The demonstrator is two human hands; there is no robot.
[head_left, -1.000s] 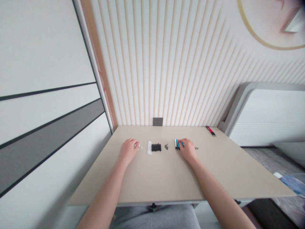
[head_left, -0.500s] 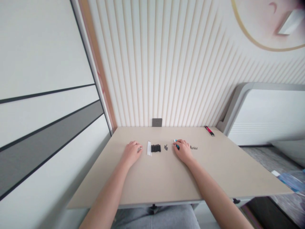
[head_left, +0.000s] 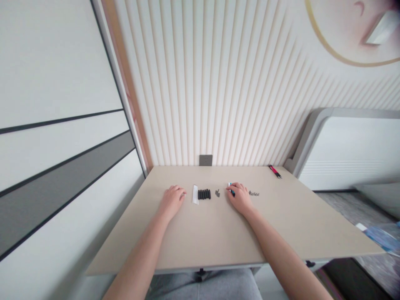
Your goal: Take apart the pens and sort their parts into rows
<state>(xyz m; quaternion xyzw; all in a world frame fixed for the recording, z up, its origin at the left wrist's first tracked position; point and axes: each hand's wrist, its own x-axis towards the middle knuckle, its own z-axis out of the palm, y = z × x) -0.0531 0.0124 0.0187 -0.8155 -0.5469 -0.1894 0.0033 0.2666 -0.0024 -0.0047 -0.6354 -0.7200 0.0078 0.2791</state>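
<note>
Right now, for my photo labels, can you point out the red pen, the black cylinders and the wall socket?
Red pen [head_left: 275,171], head view, point on its barrel.
Black cylinders [head_left: 204,194], head view, point on the middle of the row.
Wall socket [head_left: 205,160], head view, point on its faceplate.

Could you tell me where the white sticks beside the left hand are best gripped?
Probably grip the thin white sticks at their near end, from the person's side: they lie flat, parallel, pointing away, with black cylinders close on their right.
</note>
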